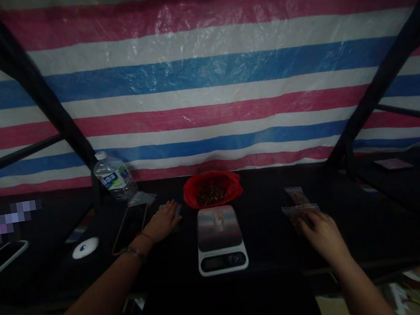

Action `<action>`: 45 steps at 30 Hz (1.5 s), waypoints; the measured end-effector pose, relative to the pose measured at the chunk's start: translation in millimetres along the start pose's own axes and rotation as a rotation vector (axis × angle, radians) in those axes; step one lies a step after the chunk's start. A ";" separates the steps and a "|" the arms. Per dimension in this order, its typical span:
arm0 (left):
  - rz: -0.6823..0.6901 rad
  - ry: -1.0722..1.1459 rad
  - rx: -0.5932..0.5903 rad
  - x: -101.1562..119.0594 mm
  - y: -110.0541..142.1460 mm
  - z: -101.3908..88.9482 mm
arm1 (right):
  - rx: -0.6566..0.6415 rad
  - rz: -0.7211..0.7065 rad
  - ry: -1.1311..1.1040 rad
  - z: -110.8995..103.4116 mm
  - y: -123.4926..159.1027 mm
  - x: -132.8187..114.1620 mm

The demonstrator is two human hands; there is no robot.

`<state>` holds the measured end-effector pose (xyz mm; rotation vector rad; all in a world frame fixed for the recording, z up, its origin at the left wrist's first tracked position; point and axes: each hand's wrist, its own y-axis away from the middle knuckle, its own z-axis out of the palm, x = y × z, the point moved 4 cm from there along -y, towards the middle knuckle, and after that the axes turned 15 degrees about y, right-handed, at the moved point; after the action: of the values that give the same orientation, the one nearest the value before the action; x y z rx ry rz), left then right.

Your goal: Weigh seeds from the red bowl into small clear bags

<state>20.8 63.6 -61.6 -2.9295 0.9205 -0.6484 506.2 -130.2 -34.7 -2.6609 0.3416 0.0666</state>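
Observation:
My left hand (164, 220) lies low on the black table with its fingers stretched forward, over or against a small clear plastic bag (178, 219). On the right, the curled fingers of my right hand (324, 232) are at a small filled zip bag (293, 214) and seem to pinch it; the fingertips are partly hidden. A second filled zip bag (298, 196) lies just behind it. Between my hands stands a white kitchen scale (219, 237) with a shiny plate. Behind the scale, a red bowl-shaped container (192, 194) holds many small brown pieces (211, 194).
A phone (130, 227) lies left of my left hand. Behind it stand a large plastic bottle (116, 177) and some clear bags (142, 197). White oval objects (85, 248) sit on both sides. Dark metal bars (42, 93) slant up before a striped sheet (201, 74).

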 end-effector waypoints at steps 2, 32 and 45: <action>0.012 -0.023 -0.003 4.1 2.6 -0.9 | -0.033 -0.038 0.081 8.9 2.7 -4.1; 0.060 1.335 0.139 125.8 -89.9 -29.5 | -0.623 0.144 -1.420 20.9 -125.5 -227.4; -0.104 1.509 0.263 110.8 -78.2 4.4 | 0.028 -0.353 -0.776 20.0 -111.9 -238.2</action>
<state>147.6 67.2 -13.3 -1.8252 0.4819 -2.7517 303.9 30.0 20.3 -2.3932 -0.3701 0.9294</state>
